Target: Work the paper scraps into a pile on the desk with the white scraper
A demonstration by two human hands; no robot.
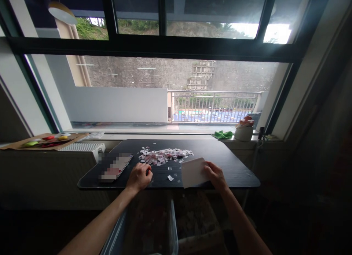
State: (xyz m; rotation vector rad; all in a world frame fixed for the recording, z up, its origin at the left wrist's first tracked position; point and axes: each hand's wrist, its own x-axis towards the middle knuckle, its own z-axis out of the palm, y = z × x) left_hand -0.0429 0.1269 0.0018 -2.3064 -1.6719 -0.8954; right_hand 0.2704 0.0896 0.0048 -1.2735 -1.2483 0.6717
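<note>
My right hand [216,175] grips the edge of a pale rectangular card [194,172] with rounded corners, thumb on its near face. The card is tilted over the front part of the dark table [217,152]. Left of it, my left hand [139,176] is closed with the fingers curled, at the table's front edge; whatever they may hold is hidden. A heap of small cut paper pieces [162,156] lies just beyond both hands. One larger loose scrap [170,178] and several tiny ones lie between them.
A partly blurred flat printed sheet or box [117,168] lies left on the table. Below the front edge stands a clear plastic bin [173,225], with another container beside it. A green cloth [222,135] and a white pot [244,132] sit on the sill; a radiator [82,148] stands left.
</note>
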